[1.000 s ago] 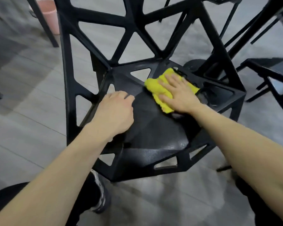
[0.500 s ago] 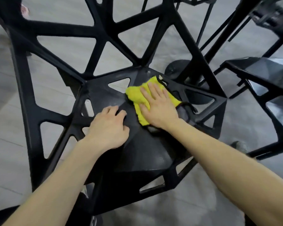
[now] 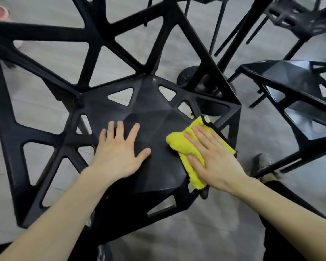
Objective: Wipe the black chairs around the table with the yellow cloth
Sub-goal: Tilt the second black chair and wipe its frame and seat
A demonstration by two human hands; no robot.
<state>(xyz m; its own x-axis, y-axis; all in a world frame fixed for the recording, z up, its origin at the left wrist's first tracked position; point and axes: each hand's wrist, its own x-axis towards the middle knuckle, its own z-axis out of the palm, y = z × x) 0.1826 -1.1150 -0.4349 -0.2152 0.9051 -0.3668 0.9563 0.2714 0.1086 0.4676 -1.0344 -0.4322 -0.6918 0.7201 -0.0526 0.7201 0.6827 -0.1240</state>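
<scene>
My right hand (image 3: 216, 162) is pressing flat on the yellow cloth (image 3: 186, 146) at the seat's right edge, so the unwiped black chair seat (image 3: 149, 117) is lying to its left, by my flat left hand (image 3: 119, 149).

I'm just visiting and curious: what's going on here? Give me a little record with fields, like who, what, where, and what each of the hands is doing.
who: a person, seen from their own head camera
job: wiping black chairs
chair in use: black chair with triangular cut-outs
cloth: yellow cloth, on the seat's right edge
right hand: flat on the cloth, fingers straight, pressing it to the seat
left hand: flat on the bare seat, fingers spread
nearby: second black chair to the right; round table base behind
floor: grey floor
</scene>
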